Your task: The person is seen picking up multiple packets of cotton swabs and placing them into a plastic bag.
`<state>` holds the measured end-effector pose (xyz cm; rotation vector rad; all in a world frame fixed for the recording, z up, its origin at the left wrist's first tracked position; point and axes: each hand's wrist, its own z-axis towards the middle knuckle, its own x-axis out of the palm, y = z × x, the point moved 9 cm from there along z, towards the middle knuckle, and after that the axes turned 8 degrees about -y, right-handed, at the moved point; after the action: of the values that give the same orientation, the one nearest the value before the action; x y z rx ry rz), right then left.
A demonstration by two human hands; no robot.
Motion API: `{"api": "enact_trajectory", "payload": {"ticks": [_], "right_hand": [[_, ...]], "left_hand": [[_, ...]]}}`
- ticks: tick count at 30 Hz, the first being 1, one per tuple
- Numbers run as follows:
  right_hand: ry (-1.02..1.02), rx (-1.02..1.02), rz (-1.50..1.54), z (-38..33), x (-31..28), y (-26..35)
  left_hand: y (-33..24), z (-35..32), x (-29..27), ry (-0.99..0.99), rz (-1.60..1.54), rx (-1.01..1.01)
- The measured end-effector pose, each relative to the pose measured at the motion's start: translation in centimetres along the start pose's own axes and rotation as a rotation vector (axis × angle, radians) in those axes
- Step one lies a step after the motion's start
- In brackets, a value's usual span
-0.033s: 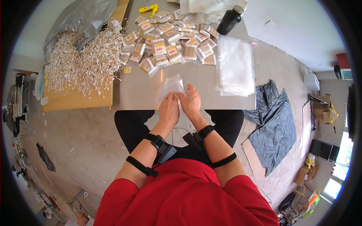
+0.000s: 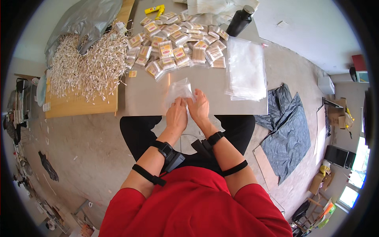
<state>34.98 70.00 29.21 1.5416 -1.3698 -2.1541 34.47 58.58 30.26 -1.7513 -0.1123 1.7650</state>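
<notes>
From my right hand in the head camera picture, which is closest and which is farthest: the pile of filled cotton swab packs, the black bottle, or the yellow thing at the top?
From the right hand:
1. The filled swab packs, just ahead on the table, slightly left.
2. The black bottle, far ahead to the right, at the table's back.
3. The yellow thing, at the back edge, left.
The bottle and yellow thing are nearly tied.

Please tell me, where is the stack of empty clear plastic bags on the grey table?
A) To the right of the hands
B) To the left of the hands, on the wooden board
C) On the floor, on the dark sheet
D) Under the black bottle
A: the stack of clear bags lies flat on the grey table, to the right of both hands, apart from the black bottle.
</notes>
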Motion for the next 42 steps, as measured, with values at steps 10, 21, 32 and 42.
{"api": "enact_trajectory", "payload": {"ticks": [10,21,32,42], "right_hand": [[0.051,-0.041,0.004,-0.2,0.6,0.4],[0.03,-0.049,-0.046,0.1,0.5,0.5],[0.019,-0.11,0.062,0.7,0.7,0.4],[-0.002,-0.203,0.19,0.9,-0.4,1.1]], "left_hand": [[0.8,-0.3,1.0,0.099,0.059,0.012],[1.4,0.3,0.2,0.021,0.007,-0.164],[1.4,0.3,0.2,0.045,-0.011,-0.142],[0.9,1.1,1.0,0.064,0.022,0.052]]}}
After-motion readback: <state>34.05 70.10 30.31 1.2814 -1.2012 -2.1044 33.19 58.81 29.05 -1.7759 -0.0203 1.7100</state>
